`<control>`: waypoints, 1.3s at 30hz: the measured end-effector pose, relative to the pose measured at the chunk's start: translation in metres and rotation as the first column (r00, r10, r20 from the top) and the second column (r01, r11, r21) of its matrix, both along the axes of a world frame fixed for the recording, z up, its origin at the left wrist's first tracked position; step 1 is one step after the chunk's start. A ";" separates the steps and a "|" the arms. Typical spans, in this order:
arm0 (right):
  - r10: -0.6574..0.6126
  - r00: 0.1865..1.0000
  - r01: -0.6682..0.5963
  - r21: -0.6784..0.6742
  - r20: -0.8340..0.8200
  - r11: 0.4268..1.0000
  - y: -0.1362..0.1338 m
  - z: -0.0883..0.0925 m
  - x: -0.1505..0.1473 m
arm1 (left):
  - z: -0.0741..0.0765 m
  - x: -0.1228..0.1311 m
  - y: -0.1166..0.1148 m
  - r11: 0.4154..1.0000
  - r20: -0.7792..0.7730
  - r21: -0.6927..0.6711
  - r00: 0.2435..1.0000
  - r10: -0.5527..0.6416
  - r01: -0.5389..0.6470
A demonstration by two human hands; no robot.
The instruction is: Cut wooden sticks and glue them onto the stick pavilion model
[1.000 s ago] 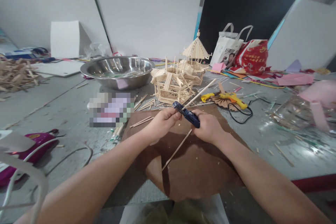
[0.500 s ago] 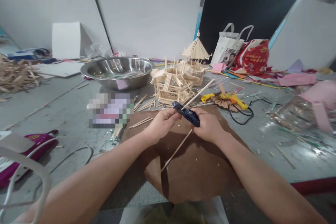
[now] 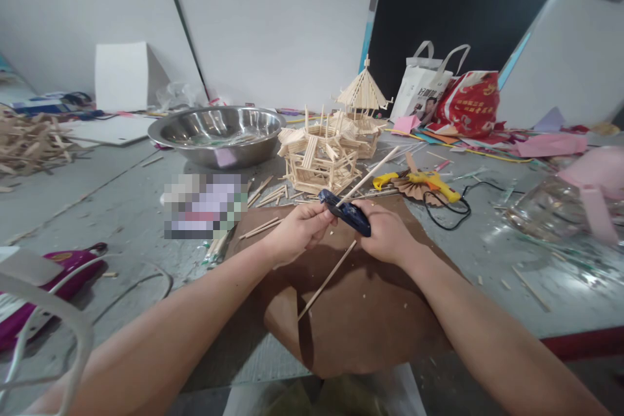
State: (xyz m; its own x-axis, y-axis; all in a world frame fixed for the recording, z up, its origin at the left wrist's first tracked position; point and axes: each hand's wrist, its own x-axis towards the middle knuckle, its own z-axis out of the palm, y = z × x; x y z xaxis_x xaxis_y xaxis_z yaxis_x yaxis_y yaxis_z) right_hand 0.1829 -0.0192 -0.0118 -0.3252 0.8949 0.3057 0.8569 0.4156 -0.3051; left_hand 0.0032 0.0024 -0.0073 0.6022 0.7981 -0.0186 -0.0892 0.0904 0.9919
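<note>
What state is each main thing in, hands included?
Left hand: closed on one end of the dark blue tool
Right hand: closed around the tool's other end
Upper stick: slanting up from the tool
Brown sheet: spread out, front left edge folded
Steel basin: upright, not empty
Front wooden model: upright, unheld
Yellow glue gun: lying down, black cord looped

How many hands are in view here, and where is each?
2. The left hand is closed at the left end of the dark blue tool; the right hand grips its other end. No other hands show.
</note>
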 end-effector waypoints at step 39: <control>-0.014 1.000 0.014 -0.010 -0.015 1.000 0.001 -0.002 -0.001 | 0.003 0.001 -0.003 0.966 -0.129 0.231 0.980 0.152 -0.119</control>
